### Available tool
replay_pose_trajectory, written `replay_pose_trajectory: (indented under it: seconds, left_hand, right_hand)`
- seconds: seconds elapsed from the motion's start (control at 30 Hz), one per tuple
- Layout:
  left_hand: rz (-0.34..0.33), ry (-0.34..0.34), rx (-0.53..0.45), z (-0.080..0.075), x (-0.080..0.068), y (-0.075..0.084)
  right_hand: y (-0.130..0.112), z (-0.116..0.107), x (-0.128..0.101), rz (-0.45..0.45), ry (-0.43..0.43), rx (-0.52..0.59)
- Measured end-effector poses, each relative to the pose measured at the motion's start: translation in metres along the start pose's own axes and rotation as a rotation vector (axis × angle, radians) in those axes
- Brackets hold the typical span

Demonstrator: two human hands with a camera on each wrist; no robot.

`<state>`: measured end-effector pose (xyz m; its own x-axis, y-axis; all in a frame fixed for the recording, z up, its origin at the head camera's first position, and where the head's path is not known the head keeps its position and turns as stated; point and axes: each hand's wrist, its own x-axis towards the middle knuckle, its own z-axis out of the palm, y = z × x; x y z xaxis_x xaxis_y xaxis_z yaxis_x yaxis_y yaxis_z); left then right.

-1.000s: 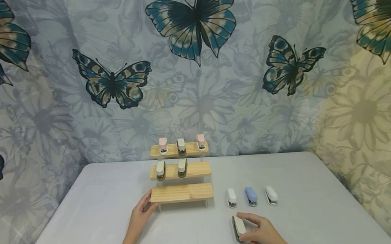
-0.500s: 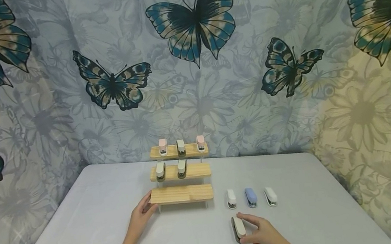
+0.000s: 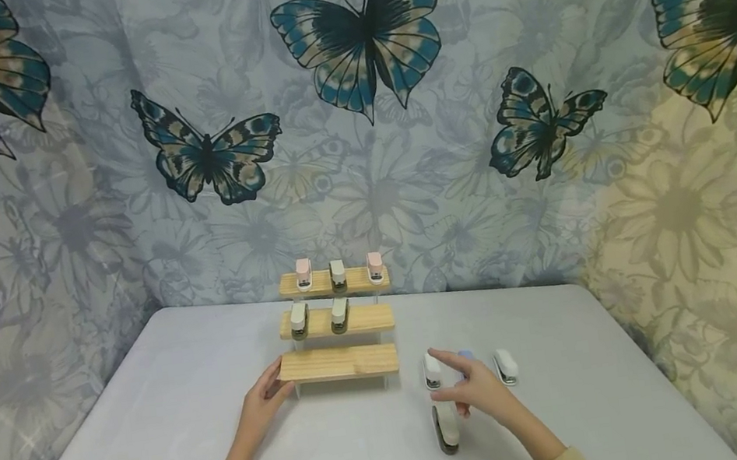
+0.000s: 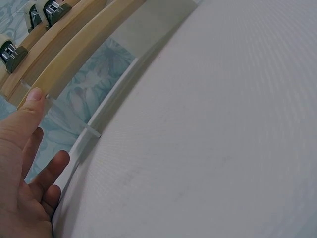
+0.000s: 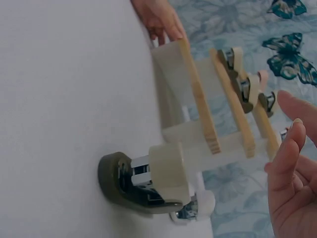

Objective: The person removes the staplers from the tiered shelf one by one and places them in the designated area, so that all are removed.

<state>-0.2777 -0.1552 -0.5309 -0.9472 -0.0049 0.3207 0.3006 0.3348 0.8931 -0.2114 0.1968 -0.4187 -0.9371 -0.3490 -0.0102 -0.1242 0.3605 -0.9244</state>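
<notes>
My left hand (image 3: 262,406) holds the left end of the lowest shelf of a three-tier wooden display stand (image 3: 339,362); in the left wrist view its thumb (image 4: 33,101) lies on the board's edge and the other fingers hang below. My right hand (image 3: 478,386) is spread above a white mini stapler (image 3: 432,370), thumb and index finger on either side, with no visible grip. Just nearer stands a cream stapler with a dark base (image 3: 447,429), seen large in the right wrist view. A blue stapler (image 3: 465,355) is mostly hidden behind the right hand.
Another white stapler (image 3: 505,366) stands to the right of the hand. Two cream staplers, one of them at the left (image 3: 299,320), sit on the middle shelf. The top shelf bears two pink staplers and a pale one (image 3: 338,273). Butterfly-patterned fabric rises behind the white table (image 3: 214,338).
My right hand has let go of the cream, dark-based stapler, which stays on the table, and has moved forward to the nearby white stapler. The left hand keeps its place on the shelf.
</notes>
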Motion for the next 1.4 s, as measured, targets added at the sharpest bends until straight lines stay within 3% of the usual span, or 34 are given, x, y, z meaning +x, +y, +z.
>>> replay_pose_trajectory:
  seconds: [0.17,0.4,0.53,0.63,0.77,1.07,1.2,1.4]
  left_hand:
    - [0.033,-0.010,0.027,-0.003,0.002,0.001]
    - [-0.026,0.010,-0.020,-0.001,-0.001,0.001]
    - [-0.056,0.027,-0.024,0.002,-0.002,0.001]
    - [-0.059,0.042,-0.011,0.001,-0.003,0.003]
    - [-0.045,0.034,-0.014,0.001,-0.004,0.006]
    - [-0.017,0.019,-0.006,-0.002,-0.005,0.004]
    - [-0.035,0.022,-0.017,-0.001,-0.005,0.003]
    - [-0.038,0.033,-0.024,0.000,-0.004,0.002]
  right_hand:
    - [-0.021,0.002,0.017,-0.017,0.017,0.061]
    - [-0.036,0.010,0.046,-0.030,0.020,0.058]
    - [-0.028,0.019,0.066,-0.090,0.019,0.101]
    - [-0.016,0.029,0.081,-0.176,0.036,0.131]
    - [-0.013,0.042,0.100,-0.225,0.058,0.154]
    - [-0.019,0.063,0.137,-0.042,0.063,0.170]
    - [-0.027,0.066,0.146,0.048,0.047,0.241]
    - [-0.049,0.064,0.144,0.095,0.032,0.401]
